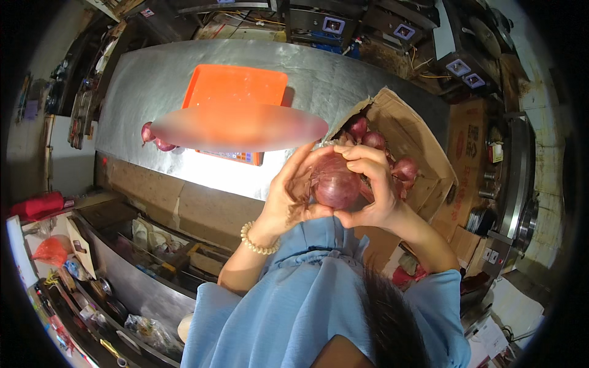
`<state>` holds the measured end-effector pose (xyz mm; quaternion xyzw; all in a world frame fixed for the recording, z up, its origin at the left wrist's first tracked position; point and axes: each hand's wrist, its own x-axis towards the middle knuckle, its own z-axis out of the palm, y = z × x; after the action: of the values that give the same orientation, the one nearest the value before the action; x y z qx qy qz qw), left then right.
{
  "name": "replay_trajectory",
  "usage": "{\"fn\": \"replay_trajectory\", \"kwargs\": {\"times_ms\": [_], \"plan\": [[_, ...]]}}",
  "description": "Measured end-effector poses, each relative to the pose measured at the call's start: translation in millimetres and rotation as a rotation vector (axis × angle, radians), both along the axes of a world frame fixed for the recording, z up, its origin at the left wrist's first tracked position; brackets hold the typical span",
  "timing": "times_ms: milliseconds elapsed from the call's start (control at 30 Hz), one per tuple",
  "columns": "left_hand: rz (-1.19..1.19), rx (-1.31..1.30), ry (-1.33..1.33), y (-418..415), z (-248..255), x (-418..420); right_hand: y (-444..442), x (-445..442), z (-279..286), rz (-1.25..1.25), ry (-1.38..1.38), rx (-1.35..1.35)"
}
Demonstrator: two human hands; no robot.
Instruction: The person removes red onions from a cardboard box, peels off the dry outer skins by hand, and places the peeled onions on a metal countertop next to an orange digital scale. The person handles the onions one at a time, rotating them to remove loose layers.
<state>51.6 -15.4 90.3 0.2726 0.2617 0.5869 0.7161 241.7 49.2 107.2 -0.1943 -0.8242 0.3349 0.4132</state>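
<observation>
Between both hands I hold a large red onion [337,181], close to my chest. My left hand [294,193], with a beaded bracelet on its wrist, cups one side; my right hand [377,184] grips the other side with curled fingers. Behind the right hand, an open cardboard box [414,133] holds several red onions [405,169]. A scale with an orange tray [237,87] stands on the metal table [152,69]. More red onions [147,132] lie to the left of the scale. A blurred oval hides the scale's middle.
Dark metal cabinets [317,20] stand beyond the table. Open drawers with bags and small items [161,244] are at the lower left. A printed cardboard carton [464,152] stands to the right of the onion box, beside a metal-edged counter [515,184].
</observation>
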Motion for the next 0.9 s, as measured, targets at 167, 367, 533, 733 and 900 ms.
{"fn": "replay_trajectory", "kwargs": {"times_ms": [167,367,533,733,900], "plan": [[0.164,0.227,0.38,-1,6,-1,1,4,7,0.043,-0.088,-0.024],[0.279,0.301,0.715,-3,11,-4,2,3,6,0.036,-0.064,-0.025],[0.416,0.366,0.979,-2,11,-6,6,2,13,-0.018,-0.205,0.042],[0.47,0.527,1.157,1,17,-5,7,-5,33,-0.009,-0.179,0.123],[0.447,0.609,1.19,1,11,-9,10,-6,47,0.053,-0.228,0.113]]}}
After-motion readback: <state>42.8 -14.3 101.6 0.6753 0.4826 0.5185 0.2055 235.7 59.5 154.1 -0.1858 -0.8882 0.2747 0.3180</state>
